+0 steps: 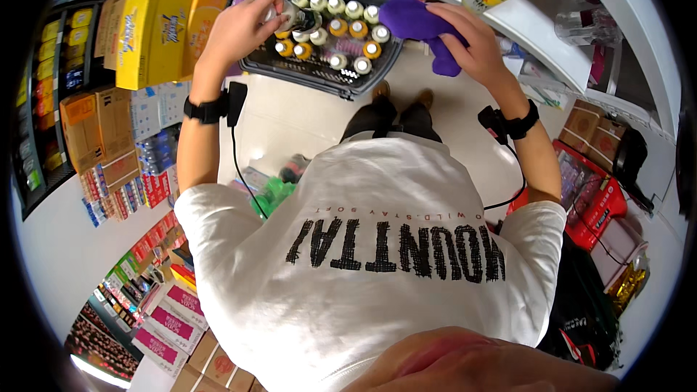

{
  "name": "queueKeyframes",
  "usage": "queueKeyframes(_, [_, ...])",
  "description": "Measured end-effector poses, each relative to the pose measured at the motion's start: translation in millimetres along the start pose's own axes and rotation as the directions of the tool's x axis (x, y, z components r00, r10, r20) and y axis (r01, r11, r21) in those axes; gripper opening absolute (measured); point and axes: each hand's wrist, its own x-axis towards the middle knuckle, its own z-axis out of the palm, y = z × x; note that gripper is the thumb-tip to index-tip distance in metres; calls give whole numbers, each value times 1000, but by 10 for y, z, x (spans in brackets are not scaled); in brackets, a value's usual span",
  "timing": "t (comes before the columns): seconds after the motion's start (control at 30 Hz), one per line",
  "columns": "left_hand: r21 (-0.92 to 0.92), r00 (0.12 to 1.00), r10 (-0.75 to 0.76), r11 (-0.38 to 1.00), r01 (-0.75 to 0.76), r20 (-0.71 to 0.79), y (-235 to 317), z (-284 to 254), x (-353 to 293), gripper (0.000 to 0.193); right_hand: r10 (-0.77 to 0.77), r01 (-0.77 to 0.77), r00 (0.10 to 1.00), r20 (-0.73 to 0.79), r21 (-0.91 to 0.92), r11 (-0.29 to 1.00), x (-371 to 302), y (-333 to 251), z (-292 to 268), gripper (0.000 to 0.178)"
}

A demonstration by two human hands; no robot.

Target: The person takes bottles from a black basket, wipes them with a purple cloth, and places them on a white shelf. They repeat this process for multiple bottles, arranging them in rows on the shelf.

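Hands [245,27] [475,38] near 2 basket edges [308,83]

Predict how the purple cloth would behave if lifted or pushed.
The purple cloth would probably flop, since loose parts spread past the right hand. It is likely light, as one hand holds it. Pushed, it may bunch up, given its crumpled shape.

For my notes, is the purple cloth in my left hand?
No, your right hand holds the purple cloth, while your left hand is at the dark basket.
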Motion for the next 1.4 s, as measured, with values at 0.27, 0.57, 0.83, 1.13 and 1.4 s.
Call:
queueKeyframes(0.27, [-146,774,177,933,-328,-607,1223,-1204,240,16,-95,236,900,-426,292,927,1012,-917,-119,39])
queueKeyframes(0.57, [-125,596,429,733,-669,-679,2214,-1390,567,15,-596,417,608,-524,-428,802,706,-1333,-374,76])
queueKeyframes(0.83, [8,379,559,568,-823,-738,2942,-1961,1046,15,-582,239,746,-322,-687,686,36,-959,-1100,35])
queueKeyframes(1.13, [181,372,692,587,-789,-619,3825,-2522,2483,22,-463,-167,787,-406,-865,474,-624,-650,-2871,47])
queueKeyframes(1.4, [242,440,786,573,-783,-435,4996,-2311,3446,34,-375,-315,698,-610,-732,604,-1138,-170,-3647,48])
